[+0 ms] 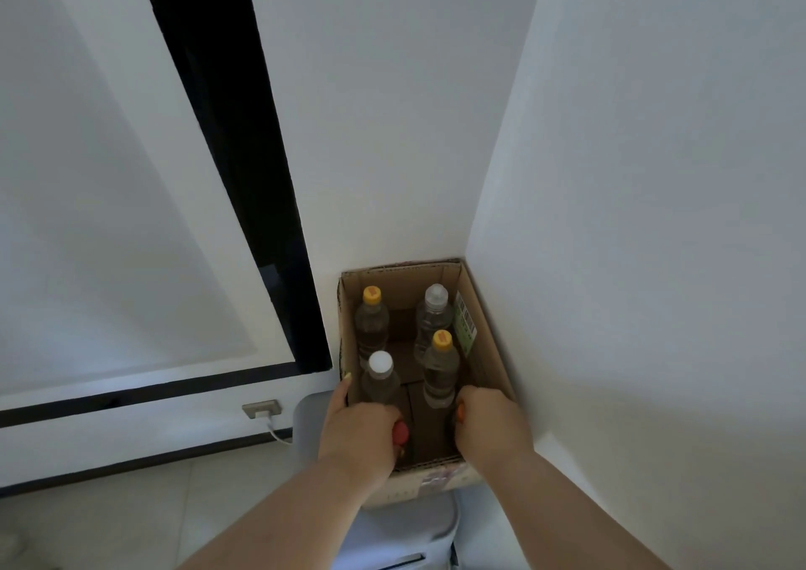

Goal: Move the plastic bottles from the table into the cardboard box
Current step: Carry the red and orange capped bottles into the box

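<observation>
One head-worn camera looks steeply down and forward, close over the cardboard box (488,351) in the far-right wall corner.

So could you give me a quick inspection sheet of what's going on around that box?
Surface: cardboard box rests on a grey rounded stand; no table in view.
Job's things: four upright plastic bottles in the box: far yellow-capped, clear-capped, near yellow-capped, white-capped.
Clutter: nothing seen.
Hands: left hand holds a red-capped bottle; right hand holds an orange-capped bottle, both at the box's near end.
Cables: white cable plugged into wall socket.
Surroundings: white walls, dark window strip.
</observation>
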`<state>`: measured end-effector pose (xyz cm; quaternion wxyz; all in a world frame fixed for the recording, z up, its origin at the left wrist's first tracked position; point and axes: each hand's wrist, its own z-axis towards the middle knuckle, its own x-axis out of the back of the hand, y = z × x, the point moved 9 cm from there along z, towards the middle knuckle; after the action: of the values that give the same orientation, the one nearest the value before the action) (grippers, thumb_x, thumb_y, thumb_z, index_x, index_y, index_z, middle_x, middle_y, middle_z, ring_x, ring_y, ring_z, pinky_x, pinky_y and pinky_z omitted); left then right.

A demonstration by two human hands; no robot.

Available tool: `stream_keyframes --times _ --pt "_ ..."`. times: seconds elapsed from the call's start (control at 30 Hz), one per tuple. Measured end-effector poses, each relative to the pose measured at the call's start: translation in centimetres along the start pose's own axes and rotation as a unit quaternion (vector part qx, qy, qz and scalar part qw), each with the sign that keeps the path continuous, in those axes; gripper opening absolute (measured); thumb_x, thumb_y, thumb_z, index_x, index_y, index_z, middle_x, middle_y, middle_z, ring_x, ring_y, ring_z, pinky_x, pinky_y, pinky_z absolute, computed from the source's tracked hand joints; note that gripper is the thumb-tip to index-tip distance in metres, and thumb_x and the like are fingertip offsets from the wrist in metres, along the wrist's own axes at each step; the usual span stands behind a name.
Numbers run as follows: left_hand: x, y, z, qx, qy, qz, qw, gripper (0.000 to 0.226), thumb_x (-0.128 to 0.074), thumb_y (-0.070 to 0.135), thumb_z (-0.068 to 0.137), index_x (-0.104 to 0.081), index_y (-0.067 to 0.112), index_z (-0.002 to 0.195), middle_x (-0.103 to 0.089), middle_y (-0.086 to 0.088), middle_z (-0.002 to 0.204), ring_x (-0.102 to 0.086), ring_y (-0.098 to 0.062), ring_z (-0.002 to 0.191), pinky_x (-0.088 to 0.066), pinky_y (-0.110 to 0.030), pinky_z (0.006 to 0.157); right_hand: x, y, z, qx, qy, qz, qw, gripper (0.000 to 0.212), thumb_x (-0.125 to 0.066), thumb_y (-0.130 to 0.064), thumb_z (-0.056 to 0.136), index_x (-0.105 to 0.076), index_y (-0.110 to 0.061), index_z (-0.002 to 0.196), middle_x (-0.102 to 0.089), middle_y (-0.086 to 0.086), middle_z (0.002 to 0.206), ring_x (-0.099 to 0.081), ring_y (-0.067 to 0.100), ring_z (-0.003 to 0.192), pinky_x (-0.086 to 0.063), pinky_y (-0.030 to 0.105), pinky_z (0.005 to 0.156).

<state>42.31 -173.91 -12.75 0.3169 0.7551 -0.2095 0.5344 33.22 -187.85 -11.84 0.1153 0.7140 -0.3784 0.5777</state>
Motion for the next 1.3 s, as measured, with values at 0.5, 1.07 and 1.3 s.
stream_keyframes --times 0.5,1.07,1.3 --pt "1.2 0.7 0.1 -0.023 0.005 -0.059 0.998 0.023 -0.066 0.042 0.076 -0.067 0.037 0.099 -0.075 0.017 0.099 -0.060 -0.011 0.116 0.004 -0.031 0.107 -0.9 0.1 0.8 0.011 -0.030 0.055 0.998 0.029 -0.060 -0.017 0.082 -0.067 -0.026 0.109 -0.068 -0.002 0.108 -0.064 0.020 0.096 -0.048 0.024 0.070" --pt "8.6 -4.5 -2.9 0.029 0.063 -0.533 0.844 0.047 -0.040 0.056 0.100 -0.053 0.038 0.141 -0.055 0.016 0.143 -0.045 -0.004 0.132 -0.036 -0.022 0.100 6.7 -1.7 -2.5 0.042 0.162 0.345 0.924 0.027 -0.072 -0.024 0.086 -0.069 -0.035 0.110 -0.070 -0.016 0.107 -0.064 -0.008 0.093 -0.048 0.004 0.070" --pt "13.6 -3.1 -5.8 -0.064 0.040 -0.698 0.712 0.054 -0.042 0.059 0.096 -0.055 0.031 0.140 -0.060 0.012 0.144 -0.052 -0.004 0.134 -0.029 -0.038 0.120 10.8 -5.5 -7.9 0.098 0.088 0.721 0.680 0.037 -0.067 -0.037 0.086 -0.066 -0.030 0.122 -0.067 -0.002 0.130 -0.062 0.015 0.122 -0.046 0.039 0.102"
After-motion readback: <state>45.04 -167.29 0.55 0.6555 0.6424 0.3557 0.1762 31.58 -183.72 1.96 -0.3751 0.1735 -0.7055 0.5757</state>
